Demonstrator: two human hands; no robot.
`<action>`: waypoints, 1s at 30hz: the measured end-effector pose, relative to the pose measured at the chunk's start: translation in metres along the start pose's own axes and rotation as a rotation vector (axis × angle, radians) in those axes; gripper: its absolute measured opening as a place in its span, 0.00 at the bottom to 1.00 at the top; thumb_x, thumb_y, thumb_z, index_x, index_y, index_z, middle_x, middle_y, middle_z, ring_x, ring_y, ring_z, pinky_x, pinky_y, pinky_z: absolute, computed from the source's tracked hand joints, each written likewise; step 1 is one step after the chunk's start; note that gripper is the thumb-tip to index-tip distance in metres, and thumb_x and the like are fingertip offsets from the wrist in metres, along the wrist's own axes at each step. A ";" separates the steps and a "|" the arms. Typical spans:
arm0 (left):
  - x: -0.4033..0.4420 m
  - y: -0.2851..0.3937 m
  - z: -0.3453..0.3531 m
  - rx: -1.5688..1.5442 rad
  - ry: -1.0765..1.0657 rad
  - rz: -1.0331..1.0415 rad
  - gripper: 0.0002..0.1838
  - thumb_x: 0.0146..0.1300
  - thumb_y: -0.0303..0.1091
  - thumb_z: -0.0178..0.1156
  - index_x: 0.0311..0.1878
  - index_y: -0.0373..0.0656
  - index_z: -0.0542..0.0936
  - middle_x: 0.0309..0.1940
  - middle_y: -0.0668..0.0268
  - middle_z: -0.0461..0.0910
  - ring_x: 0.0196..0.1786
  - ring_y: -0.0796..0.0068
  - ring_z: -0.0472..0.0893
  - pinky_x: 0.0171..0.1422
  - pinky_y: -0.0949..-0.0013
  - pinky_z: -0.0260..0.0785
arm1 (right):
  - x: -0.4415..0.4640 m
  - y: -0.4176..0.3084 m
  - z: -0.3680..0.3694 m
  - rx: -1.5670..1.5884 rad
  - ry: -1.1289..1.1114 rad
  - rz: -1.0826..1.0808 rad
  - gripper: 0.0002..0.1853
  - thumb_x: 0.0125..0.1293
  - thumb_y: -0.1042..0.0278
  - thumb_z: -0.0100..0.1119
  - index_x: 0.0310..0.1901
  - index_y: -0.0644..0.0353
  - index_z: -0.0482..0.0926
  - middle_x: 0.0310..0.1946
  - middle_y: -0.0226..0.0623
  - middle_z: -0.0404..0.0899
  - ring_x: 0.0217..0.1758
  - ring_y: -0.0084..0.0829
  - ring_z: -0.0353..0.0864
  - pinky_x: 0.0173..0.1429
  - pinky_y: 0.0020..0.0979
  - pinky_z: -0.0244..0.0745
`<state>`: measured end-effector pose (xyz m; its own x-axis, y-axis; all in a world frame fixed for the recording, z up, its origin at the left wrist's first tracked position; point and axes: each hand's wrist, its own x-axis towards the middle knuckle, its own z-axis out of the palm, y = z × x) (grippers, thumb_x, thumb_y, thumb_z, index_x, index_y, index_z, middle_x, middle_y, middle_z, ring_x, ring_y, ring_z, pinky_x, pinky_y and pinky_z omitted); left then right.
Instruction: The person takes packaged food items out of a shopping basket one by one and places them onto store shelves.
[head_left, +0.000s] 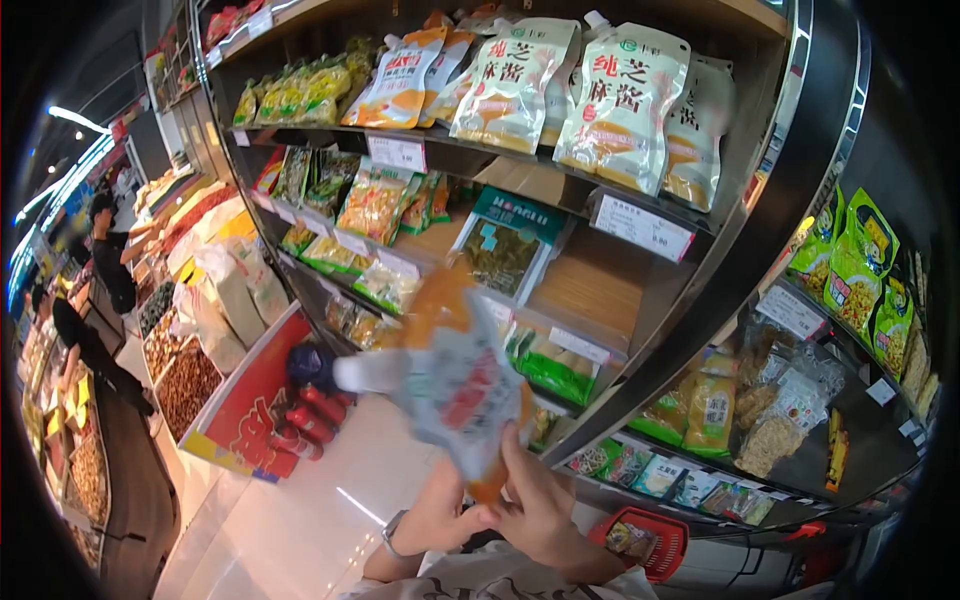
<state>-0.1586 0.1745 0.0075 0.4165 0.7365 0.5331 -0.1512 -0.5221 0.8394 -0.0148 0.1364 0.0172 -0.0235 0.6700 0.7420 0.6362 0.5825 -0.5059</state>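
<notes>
Two bare hands meet at the lower end of a spouted pouch [460,385], raised before a supermarket shelf [598,290]. The right hand [540,505] pinches the pouch's bottom edge, thumb on the near side; the left hand [440,510] sits close by, fingers partly hidden — whether they grip, one cannot tell. The print is blurred. Holding the soft pack still and square-on — lightly, with thumbs off the lettering — should keep it legible.
</notes>
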 end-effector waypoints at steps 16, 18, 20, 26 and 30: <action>0.116 -0.015 -0.155 -0.375 0.082 -0.184 0.26 0.78 0.43 0.54 0.68 0.30 0.70 0.57 0.54 0.82 0.58 0.64 0.83 0.64 0.62 0.75 | 0.165 0.026 0.057 0.083 0.042 -0.113 0.30 0.58 0.77 0.74 0.65 0.59 0.79 0.50 0.43 0.78 0.44 0.38 0.79 0.44 0.36 0.77; 0.131 -0.021 -0.167 -0.293 0.139 -0.159 0.25 0.77 0.39 0.55 0.67 0.30 0.70 0.58 0.54 0.81 0.60 0.66 0.81 0.65 0.63 0.73 | 0.179 0.030 0.070 0.258 0.014 -0.064 0.30 0.59 0.81 0.71 0.66 0.60 0.78 0.50 0.45 0.79 0.44 0.39 0.81 0.44 0.36 0.78; 0.161 -0.016 -0.180 -0.155 0.182 -0.043 0.22 0.74 0.34 0.58 0.65 0.30 0.72 0.57 0.56 0.82 0.60 0.70 0.80 0.65 0.66 0.71 | 0.201 0.033 0.082 0.194 0.113 -0.139 0.29 0.61 0.83 0.70 0.65 0.61 0.78 0.43 0.45 0.81 0.42 0.37 0.83 0.41 0.34 0.78; 0.278 -0.025 -0.237 0.404 0.353 0.481 0.17 0.62 0.29 0.72 0.51 0.35 0.79 0.39 0.62 0.85 0.40 0.75 0.79 0.51 0.69 0.71 | 0.291 0.048 0.110 -0.108 0.337 -0.288 0.25 0.61 0.80 0.69 0.60 0.53 0.81 0.40 0.38 0.79 0.39 0.39 0.82 0.42 0.38 0.78; 0.335 -0.031 -0.268 0.375 0.241 0.457 0.19 0.63 0.29 0.71 0.54 0.35 0.79 0.40 0.59 0.86 0.42 0.72 0.82 0.51 0.67 0.74 | 0.343 0.055 0.123 -0.349 0.369 -0.334 0.19 0.61 0.73 0.70 0.54 0.55 0.81 0.38 0.39 0.81 0.41 0.43 0.80 0.45 0.42 0.75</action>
<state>-0.2547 0.5531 0.1885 0.1639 0.4567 0.8744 0.0767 -0.8896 0.4503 -0.0830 0.4548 0.1894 -0.0363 0.2375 0.9707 0.8574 0.5064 -0.0918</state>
